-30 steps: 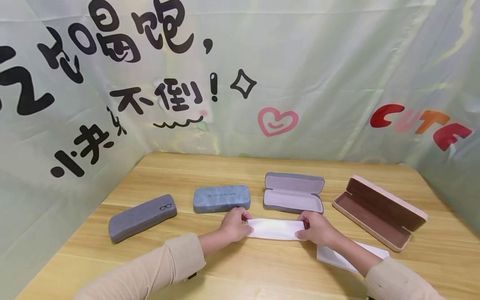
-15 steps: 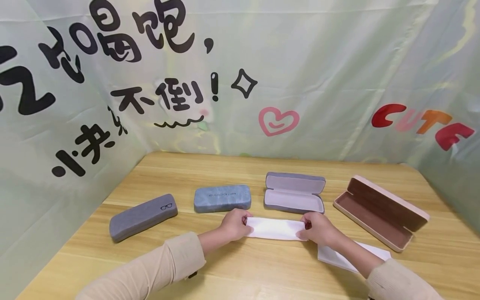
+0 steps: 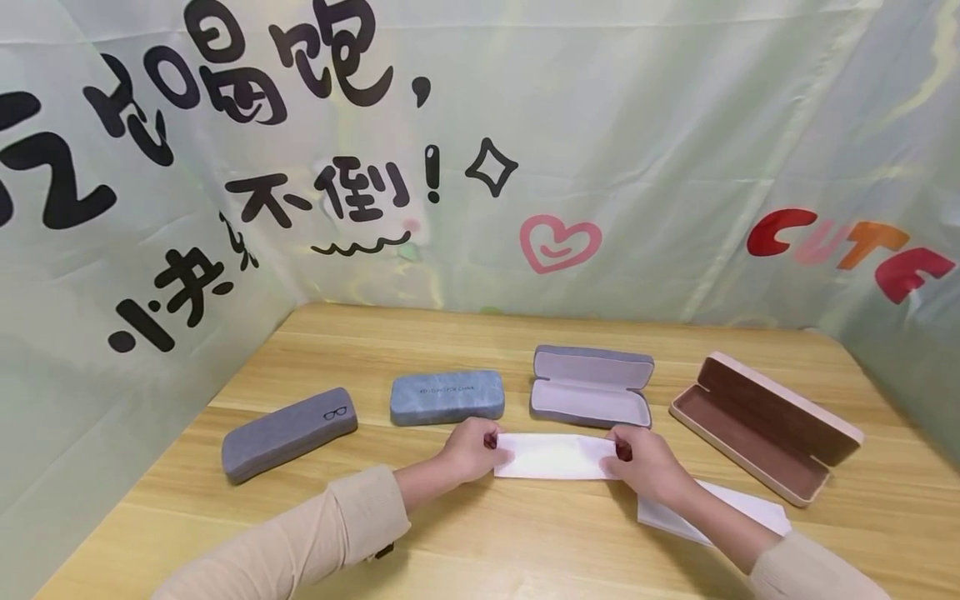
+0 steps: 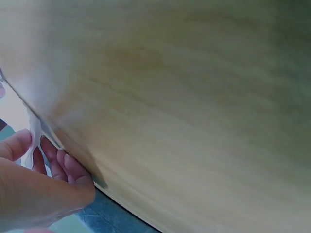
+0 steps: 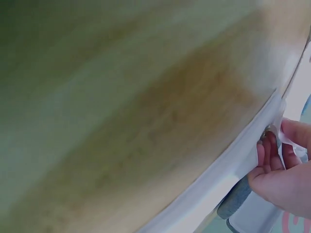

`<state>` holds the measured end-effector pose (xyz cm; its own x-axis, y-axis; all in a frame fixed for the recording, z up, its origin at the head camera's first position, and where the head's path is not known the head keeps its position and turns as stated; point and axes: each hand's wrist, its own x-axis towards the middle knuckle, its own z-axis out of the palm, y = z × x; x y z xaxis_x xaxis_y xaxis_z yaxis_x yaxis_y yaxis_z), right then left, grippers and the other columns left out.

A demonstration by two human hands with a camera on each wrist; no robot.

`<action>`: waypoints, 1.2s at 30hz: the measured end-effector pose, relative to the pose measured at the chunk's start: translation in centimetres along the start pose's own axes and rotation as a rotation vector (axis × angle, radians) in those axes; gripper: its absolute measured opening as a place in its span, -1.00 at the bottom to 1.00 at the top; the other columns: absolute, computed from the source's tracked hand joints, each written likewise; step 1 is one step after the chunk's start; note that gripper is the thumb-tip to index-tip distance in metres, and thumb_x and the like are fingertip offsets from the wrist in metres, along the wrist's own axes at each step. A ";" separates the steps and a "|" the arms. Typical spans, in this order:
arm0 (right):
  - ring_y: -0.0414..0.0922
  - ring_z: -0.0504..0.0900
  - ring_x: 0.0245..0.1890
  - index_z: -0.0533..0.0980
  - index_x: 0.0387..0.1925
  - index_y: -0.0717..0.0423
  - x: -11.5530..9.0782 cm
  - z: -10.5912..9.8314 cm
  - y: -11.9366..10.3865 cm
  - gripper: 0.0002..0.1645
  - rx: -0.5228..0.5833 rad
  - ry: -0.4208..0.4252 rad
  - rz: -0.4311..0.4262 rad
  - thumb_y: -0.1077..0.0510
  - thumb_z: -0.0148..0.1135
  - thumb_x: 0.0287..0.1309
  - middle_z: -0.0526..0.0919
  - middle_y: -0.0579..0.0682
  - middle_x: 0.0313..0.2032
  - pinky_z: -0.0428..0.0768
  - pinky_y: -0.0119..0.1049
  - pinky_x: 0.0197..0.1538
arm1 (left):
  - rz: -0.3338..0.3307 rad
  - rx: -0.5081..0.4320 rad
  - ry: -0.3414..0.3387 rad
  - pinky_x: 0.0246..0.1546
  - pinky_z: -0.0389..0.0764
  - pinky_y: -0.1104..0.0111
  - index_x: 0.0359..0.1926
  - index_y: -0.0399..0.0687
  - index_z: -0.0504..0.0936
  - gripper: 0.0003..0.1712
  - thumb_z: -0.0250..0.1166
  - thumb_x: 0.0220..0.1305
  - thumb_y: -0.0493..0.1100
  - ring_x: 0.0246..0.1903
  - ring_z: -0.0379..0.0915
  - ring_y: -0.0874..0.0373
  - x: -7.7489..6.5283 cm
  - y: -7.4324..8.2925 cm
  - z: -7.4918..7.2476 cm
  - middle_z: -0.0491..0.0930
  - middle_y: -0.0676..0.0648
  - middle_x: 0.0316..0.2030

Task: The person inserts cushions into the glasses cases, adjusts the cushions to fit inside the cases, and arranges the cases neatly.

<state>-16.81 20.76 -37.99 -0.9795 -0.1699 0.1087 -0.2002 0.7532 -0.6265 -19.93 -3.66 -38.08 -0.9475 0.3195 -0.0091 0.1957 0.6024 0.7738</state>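
A folded white cloth (image 3: 557,457) is stretched level between my two hands, a wide strip just in front of the open grey glasses case (image 3: 592,392). My left hand (image 3: 472,450) pinches its left end between thumb and fingers. At the other end, my right hand (image 3: 647,462) pinches it the same way. In the left wrist view the thumb of the left hand (image 4: 43,189) presses the cloth (image 4: 34,128) against curled fingers. The right wrist view has the right hand (image 5: 286,170) at the image's right edge, thumb and fingers on the cloth.
Beneath my right forearm lies a second folded white cloth (image 3: 708,510). A pink glasses case (image 3: 765,425) with brown lining stands open at right. Two shut cases, blue (image 3: 447,398) and grey-purple (image 3: 288,433), lie to the left. Fabric curtains (image 3: 660,167) enclose the wooden table (image 3: 480,550).
My right hand has shifted slightly right with its end of the cloth, and the strip looks a little longer and flatter. The left hand keeps its grip nearly in place.
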 end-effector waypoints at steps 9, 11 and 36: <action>-0.35 0.26 -0.59 0.44 -0.47 0.24 0.0 -0.2 0.1 -0.86 0.084 0.119 -0.024 0.37 0.28 -0.02 0.39 -0.08 -0.63 0.32 -0.48 -0.51 | 0.069 -0.087 0.001 -0.58 0.30 0.54 -0.47 -0.37 0.56 -0.87 0.34 0.02 -0.35 -0.55 0.25 0.26 0.6 -0.1 -0.2 0.44 -0.02 -0.60; -0.37 0.26 -0.59 0.45 -0.47 0.25 0.0 -0.4 0.2 -0.87 0.092 0.147 -0.025 0.38 0.28 -0.02 0.42 -0.08 -0.61 0.33 -0.48 -0.52 | 0.068 -0.104 -0.003 -0.58 0.30 0.54 -0.48 -0.36 0.55 -0.86 0.33 0.03 -0.34 -0.56 0.25 0.26 0.8 0.1 -0.2 0.44 -0.01 -0.61; -0.35 0.50 -0.62 0.43 -0.35 0.45 1.3 -3.9 1.5 -0.80 0.246 0.234 0.153 0.31 0.19 0.14 0.57 -0.08 -0.60 0.50 -0.46 -0.48 | 0.035 -0.164 0.121 -0.54 0.21 0.51 -0.63 -0.14 0.32 -0.67 0.29 0.12 -0.30 -0.60 0.12 0.22 5.6 3.9 0.8 0.24 0.05 -0.65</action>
<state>-18.49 24.09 -35.79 -0.9825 0.1037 0.1549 -0.0672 0.5784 -0.8130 -24.31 1.02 -35.62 -0.9662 0.2423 0.0882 0.1949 0.4624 0.8650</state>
